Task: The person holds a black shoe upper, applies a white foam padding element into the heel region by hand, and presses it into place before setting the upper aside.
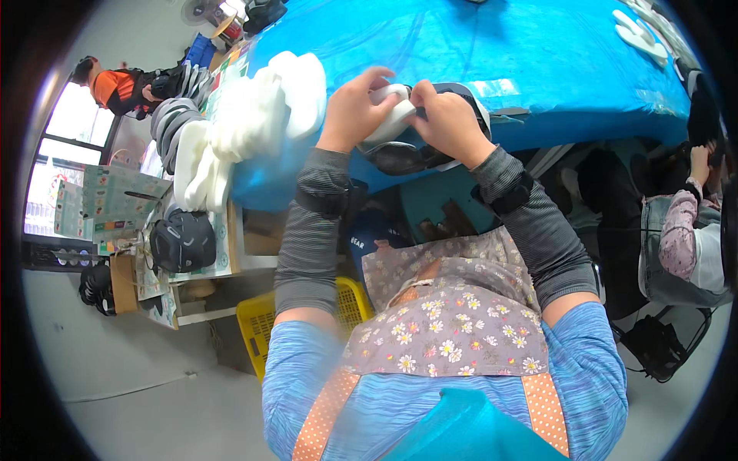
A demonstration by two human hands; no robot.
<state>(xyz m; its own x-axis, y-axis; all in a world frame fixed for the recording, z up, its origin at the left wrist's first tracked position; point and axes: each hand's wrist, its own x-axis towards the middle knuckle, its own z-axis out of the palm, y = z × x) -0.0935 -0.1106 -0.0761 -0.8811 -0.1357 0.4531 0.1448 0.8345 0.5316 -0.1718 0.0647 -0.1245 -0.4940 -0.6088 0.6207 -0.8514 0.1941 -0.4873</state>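
Observation:
At the near edge of the blue-covered table [384, 46], my left hand [354, 111] and my right hand [453, 123] are close together. Between them is a white insole [397, 117], which looks bent, with the fingers of both hands closed round it. Right below the hands lies a black shoe [400, 157] with a pale edge; my right hand covers part of it. Left of my left hand, a heap of white insoles [254, 115] overlaps the table's edge. My fingertips are partly hidden by the insole.
Grey shoe parts [173, 127] are stacked beyond the white heap. A yellow basket [257, 319] stands low at my left, near a black bag [183, 242]. White pieces [640, 38] lie at the far right. One person [123, 88] is at far left, another [684, 238] at right.

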